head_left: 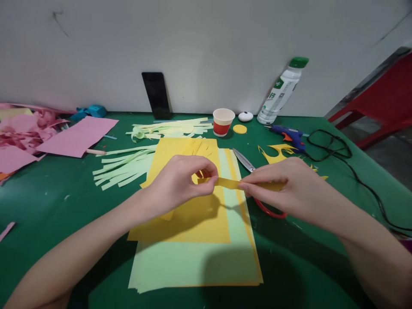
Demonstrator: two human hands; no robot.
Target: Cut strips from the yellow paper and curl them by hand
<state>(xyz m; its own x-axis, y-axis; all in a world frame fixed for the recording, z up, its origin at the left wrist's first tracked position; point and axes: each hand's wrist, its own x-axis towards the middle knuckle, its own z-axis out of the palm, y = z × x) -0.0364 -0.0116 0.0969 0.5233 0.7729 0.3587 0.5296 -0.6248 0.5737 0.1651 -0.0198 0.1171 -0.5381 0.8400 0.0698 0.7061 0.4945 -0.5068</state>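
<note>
A narrow yellow paper strip (229,183) is stretched between my two hands. My left hand (189,178) pinches it near one end between thumb and forefinger. Farther along the strip, my right hand (281,182) pinches it, and its tail runs back under those fingers. Both hands hover over yellow paper (199,227), which lies on a stack of pale green sheets (193,266). Cuts show in the yellow paper's far part, beyond my left hand. Scissors with red handles (246,162) lie beside the stack, partly hidden by my right hand.
Fringed green paper (128,167) lies left of the stack, pink paper (80,137) farther left. At the back are a phone (156,95), a paper cup (222,123), a yellow disc (240,129) and a leaning bottle (279,94). A glue gun (288,136) with a black cord and yellow scraps (277,153) lie right.
</note>
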